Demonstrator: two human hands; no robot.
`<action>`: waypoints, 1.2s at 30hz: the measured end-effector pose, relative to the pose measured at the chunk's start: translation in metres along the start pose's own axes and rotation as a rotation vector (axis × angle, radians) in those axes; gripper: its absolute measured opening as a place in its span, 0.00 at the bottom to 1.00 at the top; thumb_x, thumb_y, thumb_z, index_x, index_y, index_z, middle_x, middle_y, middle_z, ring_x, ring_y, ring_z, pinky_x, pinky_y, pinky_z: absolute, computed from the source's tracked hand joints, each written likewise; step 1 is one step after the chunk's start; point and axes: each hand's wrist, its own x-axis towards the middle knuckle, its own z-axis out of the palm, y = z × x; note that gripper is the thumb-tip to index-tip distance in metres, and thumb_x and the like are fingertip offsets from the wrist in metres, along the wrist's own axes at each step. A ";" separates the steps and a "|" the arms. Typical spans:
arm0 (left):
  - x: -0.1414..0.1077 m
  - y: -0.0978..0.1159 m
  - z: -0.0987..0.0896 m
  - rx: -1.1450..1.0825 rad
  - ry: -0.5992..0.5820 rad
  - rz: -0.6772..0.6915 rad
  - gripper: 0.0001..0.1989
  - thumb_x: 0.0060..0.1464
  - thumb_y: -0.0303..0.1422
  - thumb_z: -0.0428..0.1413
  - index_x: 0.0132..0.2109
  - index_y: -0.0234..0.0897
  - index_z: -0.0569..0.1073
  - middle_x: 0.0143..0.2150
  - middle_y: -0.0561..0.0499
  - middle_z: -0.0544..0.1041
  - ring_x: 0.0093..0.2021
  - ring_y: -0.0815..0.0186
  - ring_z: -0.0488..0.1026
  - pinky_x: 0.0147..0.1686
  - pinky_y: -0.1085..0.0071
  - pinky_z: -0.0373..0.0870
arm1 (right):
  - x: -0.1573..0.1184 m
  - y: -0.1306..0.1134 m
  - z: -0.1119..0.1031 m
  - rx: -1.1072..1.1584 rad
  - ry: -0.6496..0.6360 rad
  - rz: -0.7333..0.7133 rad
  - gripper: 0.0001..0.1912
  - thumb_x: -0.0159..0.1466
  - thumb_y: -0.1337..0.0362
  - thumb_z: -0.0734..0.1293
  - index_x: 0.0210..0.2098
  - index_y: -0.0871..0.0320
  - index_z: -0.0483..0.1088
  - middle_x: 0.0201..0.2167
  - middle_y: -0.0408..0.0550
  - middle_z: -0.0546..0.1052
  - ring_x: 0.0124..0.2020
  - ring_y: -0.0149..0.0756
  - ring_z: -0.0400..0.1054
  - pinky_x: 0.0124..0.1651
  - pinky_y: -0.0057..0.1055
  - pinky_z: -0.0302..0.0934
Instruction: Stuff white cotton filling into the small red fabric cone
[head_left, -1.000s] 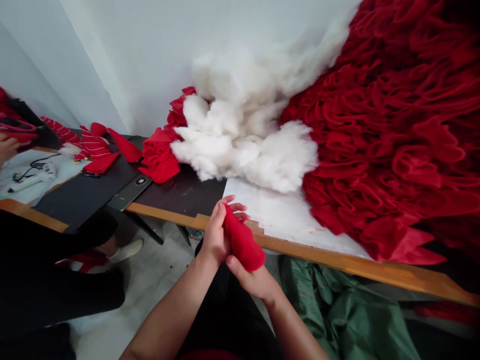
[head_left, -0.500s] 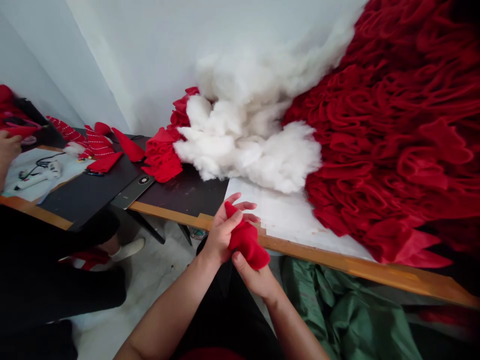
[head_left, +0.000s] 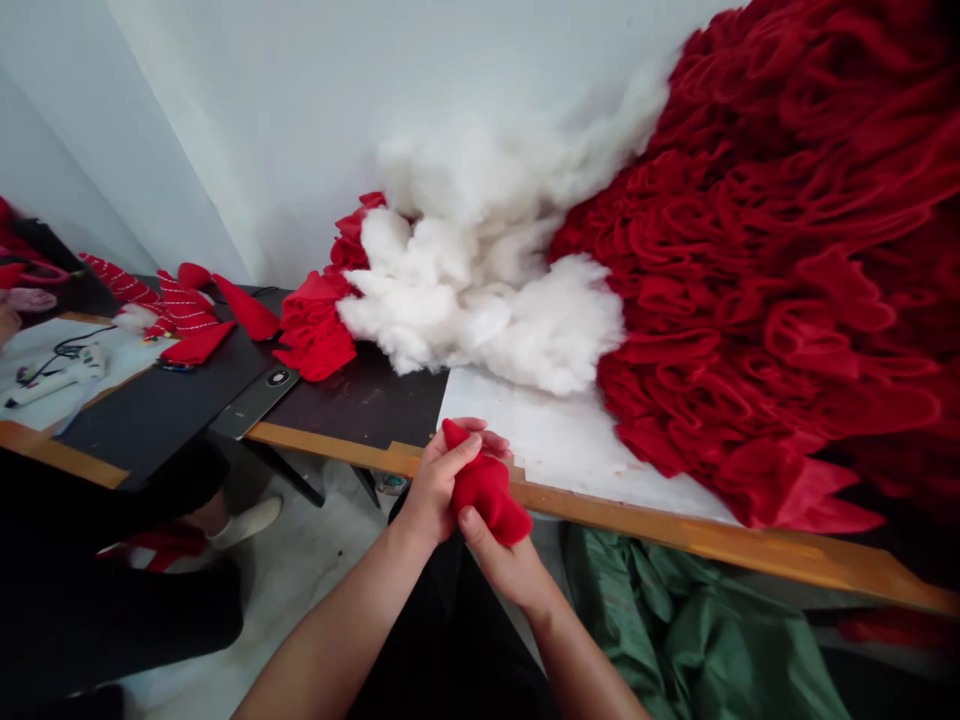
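Observation:
A small red cloth piece (head_left: 486, 492), rounded with a pointed tip, is between my two hands in front of the table edge. My left hand (head_left: 439, 485) grips its upper part, thumb across the cloth and fingers curled behind it. My right hand (head_left: 502, 565) holds the lower end, with its thumb on the near side and its other fingers hidden beneath the cloth. Beyond my hands, a fluffy heap of white stuffing (head_left: 487, 310) sits on the table. To its right rises a large pile of red cloth pieces (head_left: 750, 300).
A smaller red stack (head_left: 319, 325), a phone (head_left: 259, 400), red cone shapes (head_left: 247, 308) and a white glue gun (head_left: 64, 375) lie leftward on the table. A person's dark-clothed leg (head_left: 150, 600) is at lower left. Green fabric (head_left: 675, 610) hangs below the table's wooden edge (head_left: 637, 525).
The fingers of my left hand have curled in closer around the red cloth. The view has shifted slightly, and the other person's hand at the far left shows less.

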 end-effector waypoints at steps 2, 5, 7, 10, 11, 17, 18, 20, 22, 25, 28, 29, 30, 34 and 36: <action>0.007 0.003 -0.002 -0.032 0.061 0.025 0.11 0.48 0.34 0.61 0.38 0.35 0.69 0.30 0.52 0.75 0.33 0.67 0.74 0.38 0.69 0.70 | 0.003 0.001 0.000 -0.029 0.067 0.010 0.24 0.60 0.52 0.67 0.53 0.53 0.67 0.53 0.50 0.71 0.56 0.45 0.63 0.60 0.45 0.57; 0.027 0.013 -0.010 -0.044 0.209 0.116 0.13 0.44 0.34 0.63 0.35 0.36 0.68 0.25 0.55 0.71 0.28 0.70 0.71 0.35 0.71 0.69 | 0.009 0.004 -0.002 -0.054 0.163 0.060 0.19 0.59 0.53 0.67 0.47 0.56 0.71 0.46 0.50 0.76 0.47 0.43 0.70 0.53 0.42 0.63; 0.044 0.022 -0.019 -0.003 0.287 0.159 0.15 0.42 0.34 0.64 0.35 0.36 0.66 0.25 0.56 0.69 0.26 0.71 0.69 0.32 0.71 0.69 | 0.015 0.008 -0.002 -0.057 0.214 0.078 0.16 0.58 0.53 0.67 0.40 0.58 0.73 0.37 0.49 0.78 0.39 0.41 0.72 0.46 0.38 0.67; 0.064 0.033 -0.031 0.173 0.361 0.194 0.17 0.45 0.37 0.62 0.40 0.37 0.66 0.31 0.52 0.71 0.31 0.68 0.70 0.35 0.69 0.69 | 0.028 0.014 -0.004 -0.095 0.300 0.076 0.14 0.58 0.53 0.66 0.31 0.59 0.71 0.28 0.47 0.76 0.30 0.36 0.69 0.35 0.31 0.66; 0.067 0.036 -0.035 0.289 0.408 0.248 0.19 0.45 0.38 0.61 0.43 0.38 0.65 0.36 0.50 0.71 0.36 0.66 0.71 0.38 0.67 0.70 | 0.033 0.015 -0.006 -0.137 0.320 0.075 0.14 0.58 0.53 0.65 0.30 0.59 0.70 0.27 0.46 0.75 0.28 0.34 0.68 0.33 0.29 0.64; 0.042 0.014 -0.053 1.142 0.301 0.613 0.23 0.50 0.36 0.57 0.53 0.39 0.64 0.54 0.41 0.61 0.55 0.57 0.63 0.55 0.57 0.63 | 0.082 -0.011 -0.038 -0.798 0.103 0.023 0.13 0.61 0.59 0.60 0.26 0.58 0.70 0.23 0.47 0.73 0.25 0.37 0.67 0.31 0.32 0.63; 0.037 0.006 -0.055 1.200 0.232 0.592 0.21 0.51 0.36 0.56 0.52 0.38 0.65 0.53 0.41 0.61 0.54 0.56 0.64 0.55 0.55 0.62 | 0.097 -0.019 -0.041 -0.870 0.188 -0.080 0.11 0.62 0.61 0.60 0.33 0.58 0.72 0.31 0.51 0.76 0.32 0.40 0.70 0.36 0.35 0.65; 0.030 -0.007 -0.057 1.255 0.156 0.560 0.19 0.52 0.35 0.55 0.51 0.38 0.66 0.52 0.41 0.62 0.55 0.55 0.64 0.56 0.53 0.61 | 0.134 -0.032 -0.039 -0.989 0.294 -0.296 0.15 0.61 0.65 0.63 0.47 0.58 0.70 0.50 0.59 0.71 0.50 0.48 0.66 0.47 0.42 0.64; 0.027 -0.015 -0.058 1.274 0.126 0.560 0.18 0.53 0.33 0.54 0.51 0.37 0.66 0.53 0.40 0.61 0.55 0.54 0.63 0.56 0.52 0.61 | 0.172 -0.034 -0.030 -1.140 0.228 -0.356 0.26 0.54 0.70 0.70 0.52 0.55 0.68 0.62 0.59 0.58 0.64 0.59 0.49 0.53 0.51 0.59; 0.025 -0.011 -0.059 1.313 0.089 0.597 0.17 0.53 0.31 0.53 0.51 0.37 0.66 0.53 0.39 0.61 0.56 0.53 0.62 0.56 0.52 0.61 | 0.215 -0.017 -0.020 -1.232 0.137 -0.145 0.23 0.52 0.74 0.70 0.47 0.55 0.71 0.65 0.58 0.54 0.66 0.66 0.40 0.51 0.60 0.58; 0.025 0.009 -0.061 1.362 0.099 0.660 0.15 0.54 0.31 0.53 0.49 0.38 0.67 0.51 0.40 0.63 0.54 0.54 0.64 0.55 0.53 0.61 | 0.229 0.006 -0.034 -1.168 0.176 -0.001 0.11 0.57 0.75 0.64 0.37 0.60 0.74 0.54 0.64 0.69 0.58 0.62 0.58 0.49 0.58 0.60; 0.028 0.016 -0.061 1.372 0.105 0.676 0.14 0.54 0.31 0.53 0.49 0.38 0.67 0.50 0.41 0.63 0.53 0.54 0.64 0.56 0.53 0.61 | 0.228 0.011 -0.043 -1.142 0.190 0.005 0.10 0.57 0.76 0.63 0.34 0.61 0.74 0.48 0.65 0.73 0.54 0.59 0.63 0.49 0.56 0.61; 0.033 0.023 -0.059 1.378 0.104 0.686 0.14 0.54 0.31 0.52 0.48 0.38 0.67 0.50 0.41 0.64 0.53 0.55 0.64 0.56 0.54 0.60 | 0.227 0.013 -0.053 -1.114 0.200 -0.001 0.10 0.56 0.76 0.63 0.33 0.61 0.74 0.44 0.64 0.75 0.51 0.56 0.66 0.49 0.53 0.62; 0.082 0.031 -0.036 1.362 0.001 0.626 0.22 0.50 0.31 0.56 0.53 0.36 0.63 0.53 0.39 0.62 0.56 0.53 0.62 0.56 0.55 0.60 | 0.220 0.005 -0.086 -0.929 0.254 -0.076 0.13 0.53 0.72 0.64 0.38 0.60 0.73 0.40 0.53 0.77 0.44 0.43 0.70 0.49 0.39 0.63; 0.117 0.023 -0.016 1.383 0.006 0.580 0.36 0.39 0.33 0.64 0.56 0.32 0.60 0.54 0.37 0.59 0.58 0.48 0.59 0.56 0.53 0.58 | 0.216 -0.001 -0.093 -0.816 0.287 -0.111 0.14 0.54 0.67 0.63 0.40 0.59 0.71 0.37 0.48 0.77 0.38 0.39 0.70 0.43 0.34 0.65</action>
